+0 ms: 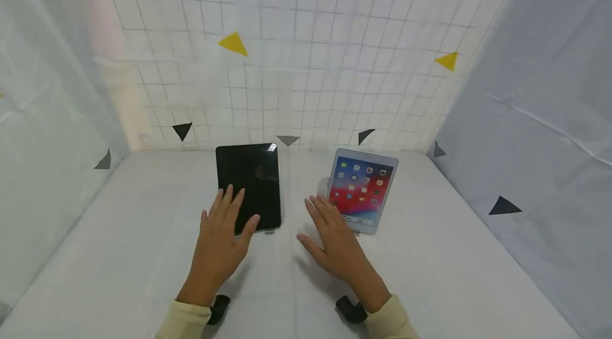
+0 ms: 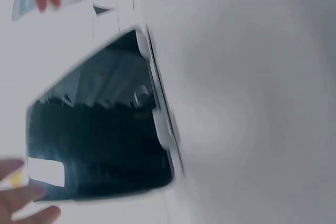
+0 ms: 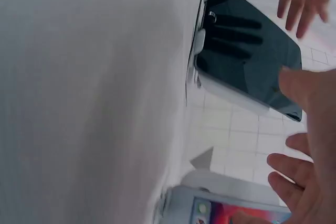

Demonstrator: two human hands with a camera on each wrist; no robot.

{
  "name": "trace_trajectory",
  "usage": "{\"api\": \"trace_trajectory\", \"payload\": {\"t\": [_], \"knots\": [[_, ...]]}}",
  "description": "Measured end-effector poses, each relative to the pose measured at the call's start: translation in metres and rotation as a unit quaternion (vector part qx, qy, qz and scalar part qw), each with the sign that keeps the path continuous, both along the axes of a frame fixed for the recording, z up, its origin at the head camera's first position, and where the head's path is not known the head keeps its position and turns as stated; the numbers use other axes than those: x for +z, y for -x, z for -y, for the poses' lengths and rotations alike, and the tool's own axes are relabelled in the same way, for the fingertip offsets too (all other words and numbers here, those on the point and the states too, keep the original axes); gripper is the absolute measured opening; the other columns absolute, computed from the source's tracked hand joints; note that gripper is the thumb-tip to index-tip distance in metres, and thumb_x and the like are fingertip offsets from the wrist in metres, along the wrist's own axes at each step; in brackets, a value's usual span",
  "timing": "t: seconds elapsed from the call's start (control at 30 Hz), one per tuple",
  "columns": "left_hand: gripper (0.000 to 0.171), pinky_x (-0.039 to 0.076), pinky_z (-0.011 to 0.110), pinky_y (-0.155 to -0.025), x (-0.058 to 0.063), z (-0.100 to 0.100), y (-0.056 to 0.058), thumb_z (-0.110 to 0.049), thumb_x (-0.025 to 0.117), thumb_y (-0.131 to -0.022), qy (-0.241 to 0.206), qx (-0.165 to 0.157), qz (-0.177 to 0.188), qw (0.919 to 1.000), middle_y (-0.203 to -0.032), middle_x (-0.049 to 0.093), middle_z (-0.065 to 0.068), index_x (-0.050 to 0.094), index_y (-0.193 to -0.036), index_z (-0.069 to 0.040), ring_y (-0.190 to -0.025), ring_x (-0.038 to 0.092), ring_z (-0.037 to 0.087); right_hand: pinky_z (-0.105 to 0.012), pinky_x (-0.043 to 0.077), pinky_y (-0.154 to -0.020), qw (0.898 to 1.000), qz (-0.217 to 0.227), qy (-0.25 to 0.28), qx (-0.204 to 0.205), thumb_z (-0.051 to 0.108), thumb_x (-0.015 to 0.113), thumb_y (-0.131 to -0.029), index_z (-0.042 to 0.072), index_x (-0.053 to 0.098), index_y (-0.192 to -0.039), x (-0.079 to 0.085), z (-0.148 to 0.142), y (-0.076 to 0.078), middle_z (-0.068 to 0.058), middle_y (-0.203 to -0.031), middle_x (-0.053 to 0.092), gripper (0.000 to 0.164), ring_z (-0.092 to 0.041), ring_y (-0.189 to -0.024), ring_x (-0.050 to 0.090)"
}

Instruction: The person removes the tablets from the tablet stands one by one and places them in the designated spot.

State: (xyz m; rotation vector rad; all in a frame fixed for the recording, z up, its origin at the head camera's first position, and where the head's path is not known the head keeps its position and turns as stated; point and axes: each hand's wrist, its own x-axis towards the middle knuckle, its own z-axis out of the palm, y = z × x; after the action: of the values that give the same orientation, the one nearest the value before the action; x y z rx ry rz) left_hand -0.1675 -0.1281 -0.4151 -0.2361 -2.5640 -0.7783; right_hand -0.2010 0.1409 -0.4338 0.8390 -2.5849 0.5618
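A black tablet with a dark, glossy screen leans upright on a stand with small light clips along its lower edge. To its right, a white tablet with a lit home screen of app icons leans back in the same way. My left hand, fingers spread, overlaps the lower left of the black tablet in the head view. The right hand is in front of the white tablet's lower left corner, fingers extended and thumb pointing left. Neither hand holds anything.
Both tablets stand on a white-covered table. Behind them hangs a white grid-lined sheet with yellow and black triangles. Pale sheets close in the sides. Black wrist bands show at both cuffs.
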Motion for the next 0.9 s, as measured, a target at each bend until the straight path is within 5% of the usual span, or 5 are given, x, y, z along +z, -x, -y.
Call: {"api": "trace_trajectory", "payload": {"t": [0.2, 0.3, 0.4, 0.7, 0.9], "knots": [[0.058, 0.041, 0.063, -0.108, -0.001, 0.023, 0.004, -0.033, 0.053, -0.110, -0.117, 0.083, 0.004, 0.9896, -0.151, 0.047, 0.025, 0.042, -0.155, 0.003, -0.137, 0.044, 0.042, -0.048, 0.055, -0.097, 0.987, 0.085, 0.133, -0.020, 0.027, 0.074, -0.099, 0.017, 0.049, -0.155, 0.000, 0.013, -0.003, -0.006, -0.141, 0.062, 0.063, -0.025, -0.129, 0.058], [0.054, 0.048, 0.059, -0.101, -0.003, 0.028, 0.006, -0.028, 0.051, -0.111, -0.137, 0.088, 0.042, 0.9857, -0.139, 0.055, 0.024, 0.043, -0.153, 0.004, -0.126, 0.053, 0.040, -0.038, 0.060, -0.079, 0.974, 0.116, 0.193, -0.031, 0.021, 0.072, -0.101, 0.014, 0.058, -0.145, -0.001, 0.024, -0.001, -0.001, -0.111, 0.071, 0.048, -0.018, -0.099, 0.067], [0.051, 0.052, 0.055, -0.095, -0.004, 0.030, 0.008, -0.025, 0.050, -0.112, -0.141, 0.086, 0.068, 0.9839, -0.132, 0.059, 0.022, 0.045, -0.152, 0.005, -0.119, 0.058, 0.037, -0.031, 0.057, -0.074, 0.969, 0.136, 0.201, -0.044, 0.022, 0.069, -0.103, 0.013, 0.062, -0.138, -0.003, 0.037, 0.004, 0.004, -0.098, 0.070, 0.038, -0.012, -0.086, 0.065], [0.041, 0.057, 0.050, -0.087, -0.009, 0.026, 0.011, -0.015, 0.050, -0.111, -0.142, 0.082, 0.081, 0.9832, -0.124, 0.062, 0.021, 0.053, -0.146, 0.007, -0.110, 0.063, 0.035, -0.044, 0.057, -0.092, 0.949, 0.233, 0.212, -0.012, 0.031, 0.060, -0.108, 0.009, 0.052, -0.152, -0.013, 0.057, 0.010, -0.008, -0.136, 0.065, 0.050, -0.026, -0.121, 0.064], [0.041, 0.056, 0.053, -0.089, -0.008, 0.030, 0.009, -0.014, 0.050, -0.110, -0.153, 0.092, 0.086, 0.9803, -0.126, 0.063, 0.024, 0.054, -0.145, 0.006, -0.111, 0.064, 0.037, -0.046, 0.055, -0.097, 0.933, 0.270, 0.237, 0.016, 0.028, 0.060, -0.108, 0.003, 0.044, -0.157, -0.016, 0.064, 0.009, -0.014, -0.143, 0.056, 0.057, -0.029, -0.127, 0.059]]}}
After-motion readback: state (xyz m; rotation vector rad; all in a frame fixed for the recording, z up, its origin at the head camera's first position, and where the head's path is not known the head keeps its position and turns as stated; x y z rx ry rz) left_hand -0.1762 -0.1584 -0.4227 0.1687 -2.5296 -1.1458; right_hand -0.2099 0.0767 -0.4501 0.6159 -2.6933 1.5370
